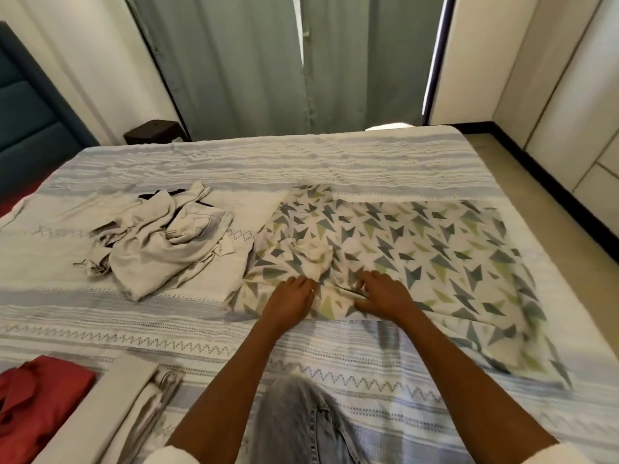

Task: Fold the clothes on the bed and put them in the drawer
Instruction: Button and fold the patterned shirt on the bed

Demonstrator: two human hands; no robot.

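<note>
Hands grasp the triangle-patterned cloth (402, 249) on the bed (335, 162): left hand (291, 299) and right hand (382, 296) each pinch its near edge. Crumpled beige clothes (157, 242) lie to the left.

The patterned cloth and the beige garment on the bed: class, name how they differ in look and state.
The patterned cloth bears green and grey triangles; the beige garment is plain. The patterned cloth lies mostly spread flat, while the beige garment sits crumpled in a heap. Both hands, left hand and right hand, rest on the patterned cloth; nothing touches the beige garment. Both lie unfolded on the bed.
</note>
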